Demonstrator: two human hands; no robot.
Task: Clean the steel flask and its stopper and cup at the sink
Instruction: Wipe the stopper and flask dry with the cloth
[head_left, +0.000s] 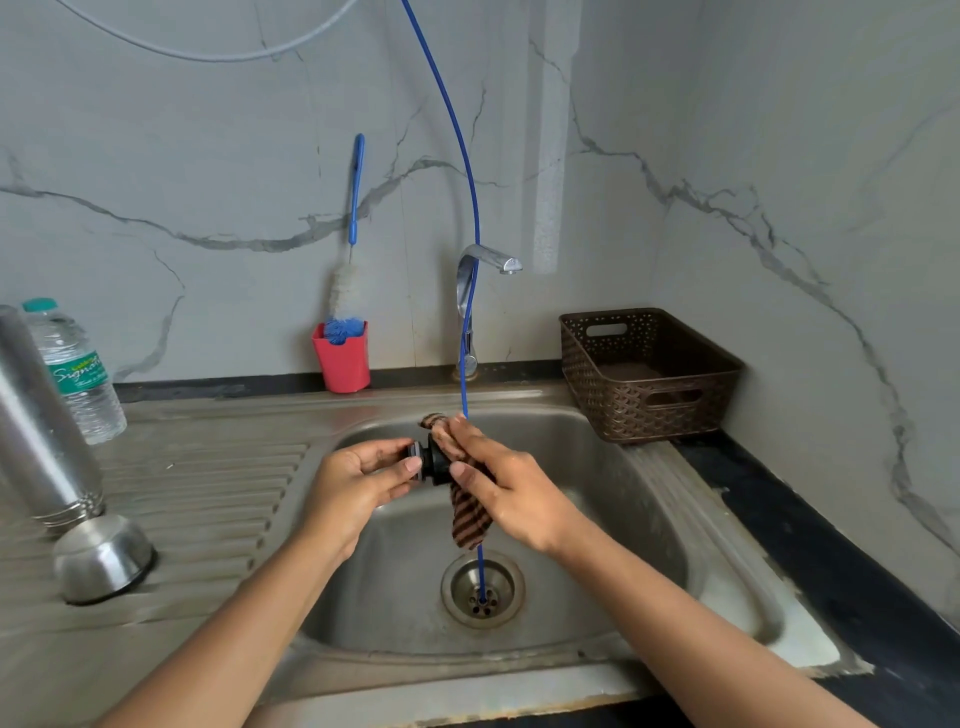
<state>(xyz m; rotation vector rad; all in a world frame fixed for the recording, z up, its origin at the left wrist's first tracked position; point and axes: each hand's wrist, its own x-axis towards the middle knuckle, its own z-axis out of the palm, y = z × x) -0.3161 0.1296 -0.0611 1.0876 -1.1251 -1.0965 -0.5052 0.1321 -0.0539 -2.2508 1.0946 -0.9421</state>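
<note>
A person stands at a steel sink (524, 670), both bare forearms reaching in over the basin. At the centre of the view, above the bowl, the left hand (358, 478) pinches the black stopper (434, 462) by its ridged end between thumb and fingertips. That grip is clenched on the stopper. The right hand (511, 488), just toward three o'clock of it, has its grip closed round a brown striped cloth (467, 519), pressing the cloth against the stopper's other end. The cloth's tail hangs down toward the drain (483, 590) at six o'clock.

At nine o'clock, on the ribbed draining board, the steel flask (36, 431) stands mouth down. Its steel cup (101, 561) sits upturned just beside its mouth, toward seven o'clock. A plastic water bottle (78, 374) stands behind the flask.

At twelve o'clock is the tap (475, 291), with a thin blue tube (467, 171) running down past it into the drain. A red holder (343, 364) at eleven o'clock carries a bottle brush (345, 291). A brown basket (649, 405) sits at two o'clock, where the sink's edge meets the dark table (831, 545).
</note>
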